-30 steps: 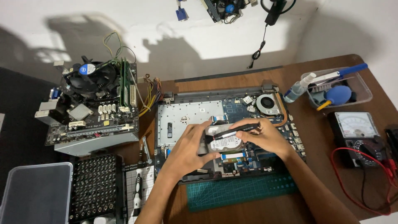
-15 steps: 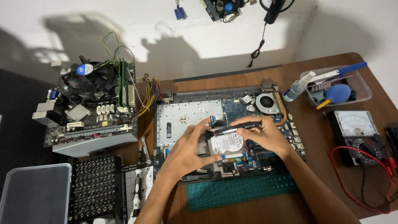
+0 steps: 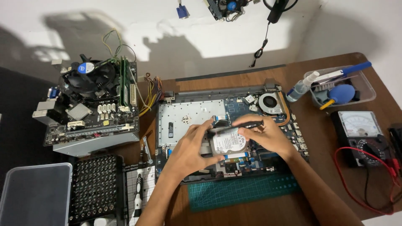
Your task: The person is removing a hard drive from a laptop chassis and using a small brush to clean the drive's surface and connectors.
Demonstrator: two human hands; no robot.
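An opened laptop chassis (image 3: 184,121) lies on the brown table, its boards and round fan (image 3: 270,104) exposed. Both my hands are over its middle. My left hand (image 3: 190,150) grips the left edge of a silver hard drive (image 3: 228,143) with a white label, tilted a little above the chassis. My right hand (image 3: 266,136) rests on the drive's right side and holds a thin black tool (image 3: 245,125) that lies across the drive's top edge.
A desktop motherboard (image 3: 90,111) with a cooler fan sits at the left. In front are a bit set (image 3: 95,190), a clear plastic box (image 3: 33,194) and a green cutting mat (image 3: 243,188). At the right stand an analog multimeter (image 3: 360,129) with red leads and a tool tray (image 3: 343,90).
The hard drive has shifted slightly and tilted up at its left edge between my hands. My left hand's fingers have closed more around it. The rest is unmoved.
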